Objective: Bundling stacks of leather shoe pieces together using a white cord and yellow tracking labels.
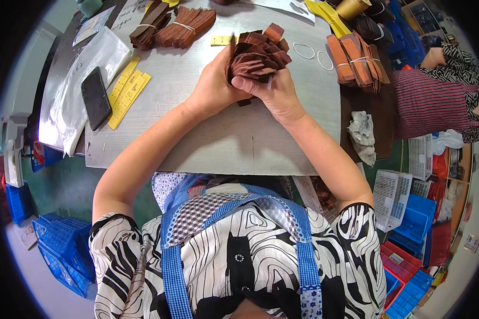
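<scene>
Both hands are wrapped round one thick, loose bunch of reddish-brown leather strips (258,56) above the grey tabletop (207,138). My left hand (214,80) presses on the bunch's left side. My right hand (275,93) grips it from below and from the right, its thumb across the front. The strips fan out unevenly at the top, and their lower ends are mostly hidden by my hands. Just behind the bunch lies a small yellow card strip (221,41). Two pale rubber bands (304,50) rest on the table to the right of it.
Banded bundles of brown strips (185,27) lie at the back left, with another banded bundle (358,61) at the right edge. A black phone (96,98) and yellow card strips (129,91) are on the left. A crumpled grey cloth (362,137) sits right. Another person (431,103) is beyond.
</scene>
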Available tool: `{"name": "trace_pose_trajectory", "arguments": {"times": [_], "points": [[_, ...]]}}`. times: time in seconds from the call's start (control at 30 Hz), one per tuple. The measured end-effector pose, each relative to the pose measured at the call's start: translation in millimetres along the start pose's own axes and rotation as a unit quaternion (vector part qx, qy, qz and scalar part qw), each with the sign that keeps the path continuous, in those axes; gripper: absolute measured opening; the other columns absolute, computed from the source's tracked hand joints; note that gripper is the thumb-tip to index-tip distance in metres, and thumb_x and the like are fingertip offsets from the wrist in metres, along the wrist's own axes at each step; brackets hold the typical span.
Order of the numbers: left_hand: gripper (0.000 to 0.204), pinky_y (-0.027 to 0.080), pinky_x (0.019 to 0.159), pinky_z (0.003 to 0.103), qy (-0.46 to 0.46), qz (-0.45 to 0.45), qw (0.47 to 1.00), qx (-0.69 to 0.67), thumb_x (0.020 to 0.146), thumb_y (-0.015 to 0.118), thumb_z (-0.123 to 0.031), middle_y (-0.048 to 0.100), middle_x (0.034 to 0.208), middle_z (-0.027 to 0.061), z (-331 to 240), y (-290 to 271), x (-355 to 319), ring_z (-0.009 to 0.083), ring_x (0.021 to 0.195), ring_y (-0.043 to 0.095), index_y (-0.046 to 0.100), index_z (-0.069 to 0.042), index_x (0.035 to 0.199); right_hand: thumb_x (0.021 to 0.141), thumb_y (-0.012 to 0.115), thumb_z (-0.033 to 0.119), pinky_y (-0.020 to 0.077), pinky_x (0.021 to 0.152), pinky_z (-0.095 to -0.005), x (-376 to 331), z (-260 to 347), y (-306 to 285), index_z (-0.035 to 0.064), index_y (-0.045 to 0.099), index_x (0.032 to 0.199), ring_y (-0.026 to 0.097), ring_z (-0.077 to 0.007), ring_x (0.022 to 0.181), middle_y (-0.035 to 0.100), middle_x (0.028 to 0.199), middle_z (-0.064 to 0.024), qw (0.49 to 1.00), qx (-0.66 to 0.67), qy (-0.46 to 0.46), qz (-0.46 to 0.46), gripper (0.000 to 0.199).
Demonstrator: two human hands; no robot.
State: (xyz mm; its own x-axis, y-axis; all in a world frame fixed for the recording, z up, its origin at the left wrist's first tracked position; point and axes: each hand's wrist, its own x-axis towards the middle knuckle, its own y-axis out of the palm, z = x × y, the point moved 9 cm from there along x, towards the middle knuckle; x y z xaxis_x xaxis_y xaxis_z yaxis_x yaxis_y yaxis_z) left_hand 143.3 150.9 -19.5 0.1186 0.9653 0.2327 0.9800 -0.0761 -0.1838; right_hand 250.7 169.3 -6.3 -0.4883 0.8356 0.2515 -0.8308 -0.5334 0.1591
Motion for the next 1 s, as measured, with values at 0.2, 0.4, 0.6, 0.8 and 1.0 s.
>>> {"name": "trace_pose_trajectory", "arguments": {"times": [0.2, 0.4, 0.6, 0.8, 1.0], "points": [[0.079, 0.053, 0.099, 0.042, 0.095, -0.044, 0.985, 0.136, 0.069, 0.091, -0.013, 0.066, 0.124, 0.0148, -10, 1, 0, 0.0337, 0.115, 0.065, 0.052, -0.007, 0.137, 0.075, 0.095, 0.024, 0.0511, 0.096, -0.0299, -1, -3, 1, 0.0055, 0.061, 0.128, 0.061, -0.0133, 0.107, 0.065, 0.114, -0.0015, 0.999, -0.020, -0.012, -0.039, 0.066], [0.074, 0.051, 0.099, 0.044, 0.067, 0.005, 0.994, 0.086, 0.068, 0.091, -0.020, 0.065, 0.121, 0.0160, -15, 0, 5, 0.0372, 0.114, 0.062, 0.056, -0.007, 0.132, 0.076, 0.094, 0.021, 0.0507, 0.097, -0.0295, -3, -3, -1, 0.0058, 0.060, 0.127, 0.061, -0.0129, 0.106, 0.066, 0.113, -0.0003, 0.999, 0.022, 0.015, -0.038, 0.063], [0.072, 0.053, 0.096, 0.045, 0.125, -0.055, 0.971, 0.198, 0.070, 0.090, -0.022, 0.066, 0.121, 0.0153, -16, 2, 6, 0.0367, 0.111, 0.064, 0.056, -0.008, 0.132, 0.078, 0.091, 0.013, 0.0498, 0.101, -0.0316, -2, -10, -1, 0.0076, 0.059, 0.129, 0.061, -0.0140, 0.111, 0.066, 0.117, -0.0003, 0.992, 0.108, 0.051, -0.048, 0.060], [0.076, 0.055, 0.092, 0.044, 0.057, -0.040, 0.977, 0.202, 0.072, 0.088, -0.023, 0.070, 0.118, 0.0155, -16, 4, 3, 0.0366, 0.107, 0.068, 0.052, -0.011, 0.138, 0.079, 0.089, 0.005, 0.0494, 0.103, -0.0334, -4, -15, 0, 0.0086, 0.058, 0.129, 0.060, -0.0157, 0.114, 0.065, 0.120, -0.0007, 0.971, 0.207, 0.095, -0.067, 0.059], [0.068, 0.055, 0.094, 0.042, 0.018, -0.018, 0.989, 0.148, 0.074, 0.089, -0.017, 0.071, 0.118, 0.0141, -15, 9, 9, 0.0322, 0.108, 0.069, 0.056, -0.004, 0.132, 0.078, 0.088, 0.003, 0.0510, 0.101, -0.0339, -3, -19, -7, 0.0071, 0.059, 0.127, 0.062, -0.0164, 0.112, 0.066, 0.118, -0.0020, 0.964, 0.217, 0.109, -0.107, 0.057]]}}
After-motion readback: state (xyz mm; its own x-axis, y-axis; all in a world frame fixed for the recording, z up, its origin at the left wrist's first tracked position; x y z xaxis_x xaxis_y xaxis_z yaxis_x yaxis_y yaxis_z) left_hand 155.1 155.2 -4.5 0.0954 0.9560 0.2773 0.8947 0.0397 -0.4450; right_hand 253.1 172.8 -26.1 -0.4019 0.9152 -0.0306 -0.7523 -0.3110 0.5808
